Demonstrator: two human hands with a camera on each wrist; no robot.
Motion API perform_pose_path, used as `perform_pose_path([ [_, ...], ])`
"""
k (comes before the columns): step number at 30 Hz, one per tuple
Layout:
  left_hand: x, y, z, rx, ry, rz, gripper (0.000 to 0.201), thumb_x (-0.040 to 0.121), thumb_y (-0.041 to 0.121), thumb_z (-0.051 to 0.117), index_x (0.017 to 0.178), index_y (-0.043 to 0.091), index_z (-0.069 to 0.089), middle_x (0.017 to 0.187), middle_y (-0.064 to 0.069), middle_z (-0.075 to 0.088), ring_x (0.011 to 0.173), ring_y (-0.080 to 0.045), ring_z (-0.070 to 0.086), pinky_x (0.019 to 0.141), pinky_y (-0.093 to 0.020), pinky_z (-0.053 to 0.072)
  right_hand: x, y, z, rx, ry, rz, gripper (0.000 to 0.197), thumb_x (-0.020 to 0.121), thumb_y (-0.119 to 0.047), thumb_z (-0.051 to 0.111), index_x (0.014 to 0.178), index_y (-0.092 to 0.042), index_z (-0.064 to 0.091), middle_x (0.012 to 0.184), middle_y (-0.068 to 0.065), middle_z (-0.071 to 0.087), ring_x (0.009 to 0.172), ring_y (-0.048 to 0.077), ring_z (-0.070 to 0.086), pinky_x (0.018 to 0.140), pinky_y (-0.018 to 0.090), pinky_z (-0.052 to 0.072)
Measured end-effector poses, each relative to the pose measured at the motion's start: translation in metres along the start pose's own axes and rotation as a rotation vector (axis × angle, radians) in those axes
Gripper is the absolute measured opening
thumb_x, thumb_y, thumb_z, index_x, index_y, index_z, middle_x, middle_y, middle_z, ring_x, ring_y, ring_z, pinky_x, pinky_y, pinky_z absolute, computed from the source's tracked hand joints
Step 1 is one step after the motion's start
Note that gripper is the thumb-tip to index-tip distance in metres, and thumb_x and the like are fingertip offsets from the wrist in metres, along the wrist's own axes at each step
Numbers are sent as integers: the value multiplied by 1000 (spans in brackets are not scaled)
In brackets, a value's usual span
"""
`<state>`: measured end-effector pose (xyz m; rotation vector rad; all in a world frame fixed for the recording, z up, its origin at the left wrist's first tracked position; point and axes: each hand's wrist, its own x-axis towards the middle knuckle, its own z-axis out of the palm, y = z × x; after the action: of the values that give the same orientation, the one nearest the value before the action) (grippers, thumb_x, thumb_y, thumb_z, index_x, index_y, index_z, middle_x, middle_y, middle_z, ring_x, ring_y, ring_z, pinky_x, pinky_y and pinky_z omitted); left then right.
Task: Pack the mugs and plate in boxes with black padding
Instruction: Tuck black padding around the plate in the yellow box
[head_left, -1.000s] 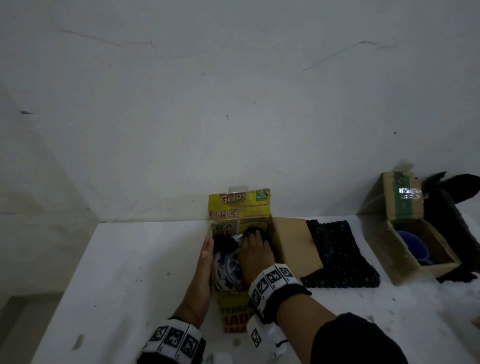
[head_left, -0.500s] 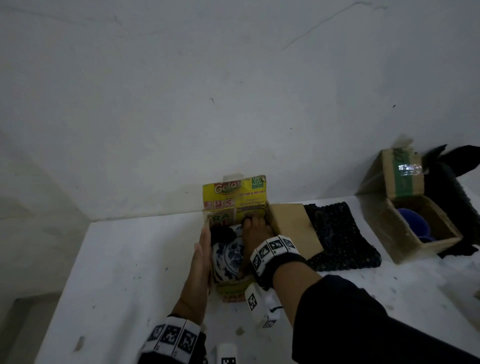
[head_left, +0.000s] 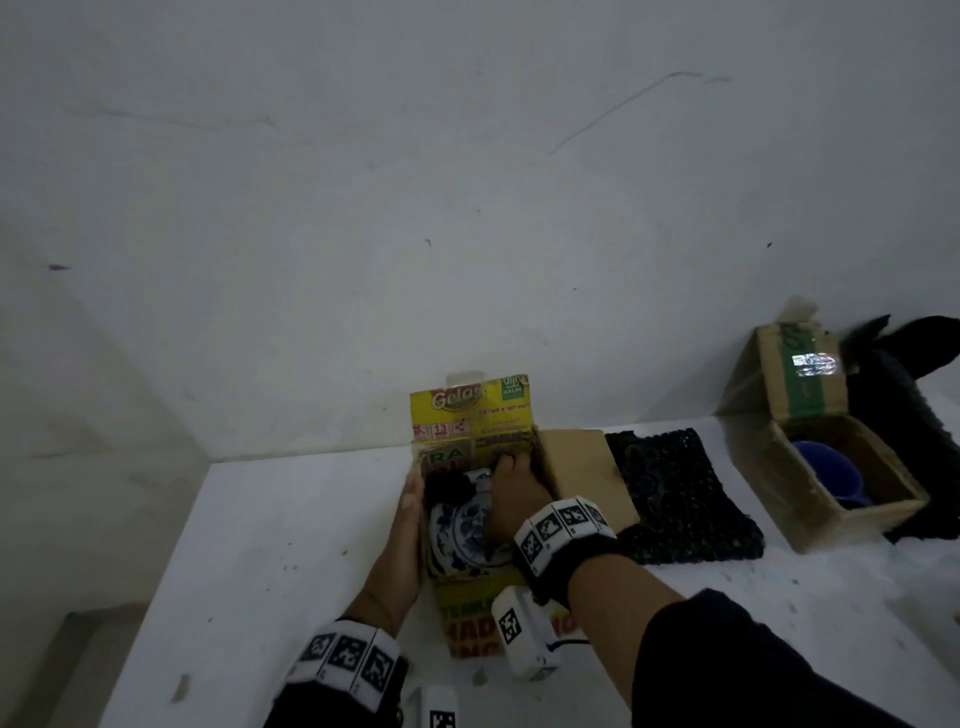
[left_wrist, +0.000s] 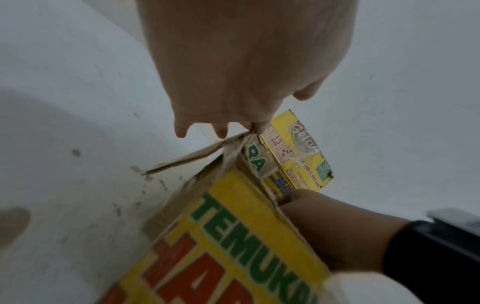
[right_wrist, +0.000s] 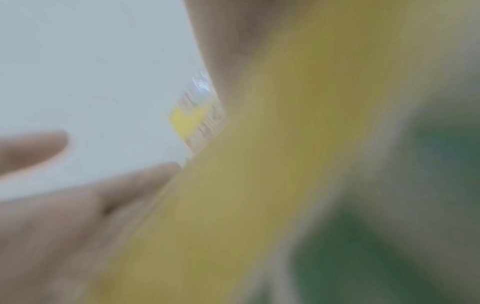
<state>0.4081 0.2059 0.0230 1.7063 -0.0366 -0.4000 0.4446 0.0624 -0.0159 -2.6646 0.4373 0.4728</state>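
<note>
A yellow printed box (head_left: 470, 415) stands open on the white table, with its near flap (left_wrist: 233, 236) folded toward me. Inside lies a blue-and-white plate (head_left: 462, 530), and a wad of black padding (head_left: 447, 486) sits at its far left. My left hand (head_left: 410, 514) lies flat against the box's left wall, fingers straight (left_wrist: 221, 129). My right hand (head_left: 511, 483) is inside the box on top of the plate, reaching to the far wall, with its fingertips hidden. At the right, a blue mug (head_left: 826, 473) sits in a brown box (head_left: 810, 535).
A black padding mat (head_left: 675, 499) lies on the table right of the yellow box, partly under its brown side flap (head_left: 582, 467). More black padding (head_left: 904, 395) hangs beside the brown box. A white wall rises close behind. The right wrist view is blurred.
My right hand has slid along the plate toward the far end of the yellow box. The left hand has stayed against the left wall.
</note>
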Motion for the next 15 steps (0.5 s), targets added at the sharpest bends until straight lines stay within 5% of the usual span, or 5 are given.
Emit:
perform_pose_path([
  [2,6,-2,-3,24,-27,25,43,100,40,20,140,24,24,136,22,24,122,3,24,82,3,36,-8,3,-11,-16,-10,-47,64,85,-22,66,132,-2,29,139,18,23,119,33,44,94,38,47],
  [4,14,-7,-6,110,-41,0,86,77,81,29,145,28,25,152,13,21,138,-6,18,113,-26,25,-17,10,-24,34,38,-165,55,86,-18,63,130,-5,34,137,17,27,115,33,47,92,39,47],
  [5,17,-9,-4,227,-16,9,101,65,91,27,145,30,26,155,10,19,143,-11,14,117,-40,18,-25,14,-31,83,73,-236,49,86,-17,61,128,-7,38,134,15,31,113,33,47,91,39,47],
  [10,8,10,42,581,-12,279,69,79,57,40,141,26,33,154,3,23,144,-18,14,114,-49,21,-58,58,-70,216,380,-447,22,84,-24,47,102,-15,57,108,7,52,99,23,51,84,37,48],
  [15,-1,27,118,755,-188,497,67,79,46,42,140,19,35,149,1,28,140,-13,16,114,-42,21,-70,140,-87,290,535,-260,32,79,-9,55,110,-15,56,111,9,52,106,27,49,82,36,45],
])
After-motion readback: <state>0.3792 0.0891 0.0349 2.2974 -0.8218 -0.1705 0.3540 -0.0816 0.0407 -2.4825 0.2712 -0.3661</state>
